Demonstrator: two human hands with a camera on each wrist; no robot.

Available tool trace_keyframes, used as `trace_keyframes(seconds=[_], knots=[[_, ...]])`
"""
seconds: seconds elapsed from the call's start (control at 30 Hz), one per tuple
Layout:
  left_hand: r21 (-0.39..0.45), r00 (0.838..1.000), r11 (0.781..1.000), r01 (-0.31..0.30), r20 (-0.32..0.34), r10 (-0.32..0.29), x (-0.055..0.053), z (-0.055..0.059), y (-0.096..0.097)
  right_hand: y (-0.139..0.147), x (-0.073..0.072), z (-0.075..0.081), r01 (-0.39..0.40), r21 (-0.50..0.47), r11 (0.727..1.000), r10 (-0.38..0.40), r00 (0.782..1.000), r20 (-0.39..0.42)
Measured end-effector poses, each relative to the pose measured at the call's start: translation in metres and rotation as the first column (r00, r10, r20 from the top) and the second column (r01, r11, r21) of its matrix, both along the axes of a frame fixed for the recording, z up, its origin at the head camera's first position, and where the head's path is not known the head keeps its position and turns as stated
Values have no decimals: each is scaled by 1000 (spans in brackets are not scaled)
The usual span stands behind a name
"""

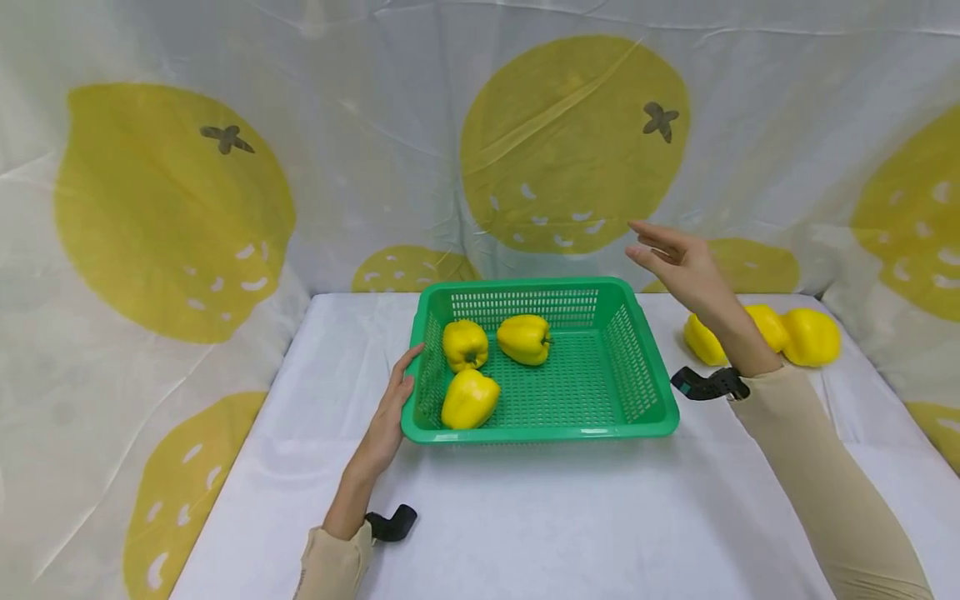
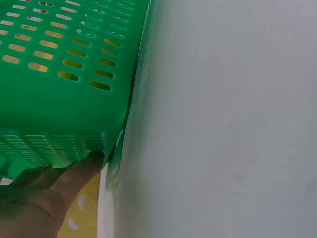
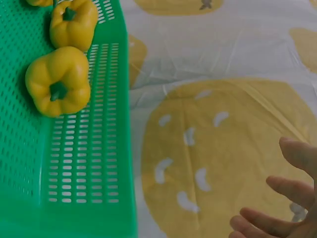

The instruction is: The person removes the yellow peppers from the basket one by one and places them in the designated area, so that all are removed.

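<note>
A green plastic basket (image 1: 540, 434) with slotted walls stands on the white cloth and holds three yellow bell peppers, one front left (image 1: 470, 396), one back left (image 1: 463, 340) and one further right (image 1: 521, 337). My left hand (image 1: 386, 421) touches the basket's left side with its fingers extended; the left wrist view shows the fingers (image 2: 77, 181) against the outer wall. Raised in the air beyond the basket's back right corner, my right hand (image 1: 686, 262) has nothing between its loosely spread fingers. In the right wrist view it is apart from the basket.
Several more yellow bell peppers (image 1: 812, 337) lie to the right of the basket, partly behind my right forearm. A curtain (image 1: 360, 125) printed with large yellow fruit hangs behind and beside the table (image 1: 525, 525).
</note>
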State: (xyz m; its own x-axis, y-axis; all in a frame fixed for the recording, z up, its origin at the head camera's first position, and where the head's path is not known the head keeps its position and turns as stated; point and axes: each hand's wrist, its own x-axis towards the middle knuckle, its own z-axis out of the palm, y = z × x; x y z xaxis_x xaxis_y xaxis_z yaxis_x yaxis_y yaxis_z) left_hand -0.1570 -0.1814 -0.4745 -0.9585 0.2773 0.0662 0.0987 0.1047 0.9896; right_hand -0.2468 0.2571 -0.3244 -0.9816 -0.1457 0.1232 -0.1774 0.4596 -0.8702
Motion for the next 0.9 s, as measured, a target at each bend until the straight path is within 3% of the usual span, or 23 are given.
trace_keyframes(seconds=[0.3, 0.5, 0.9], knots=[[0, 1000, 1000, 4, -10, -4, 0, 1, -1, -38, -13, -12, -45, -60, 997, 44, 999, -12], [7, 1000, 1000, -1, -9, 1, 0, 0, -1, -59, -23, -28, -82, -32, 996, 80, 995, -66], [16, 1000, 1000, -10, 13, 10, 1, -1, 0, -80, -33, -53, -65, 21, 998, 67, 988, -137]])
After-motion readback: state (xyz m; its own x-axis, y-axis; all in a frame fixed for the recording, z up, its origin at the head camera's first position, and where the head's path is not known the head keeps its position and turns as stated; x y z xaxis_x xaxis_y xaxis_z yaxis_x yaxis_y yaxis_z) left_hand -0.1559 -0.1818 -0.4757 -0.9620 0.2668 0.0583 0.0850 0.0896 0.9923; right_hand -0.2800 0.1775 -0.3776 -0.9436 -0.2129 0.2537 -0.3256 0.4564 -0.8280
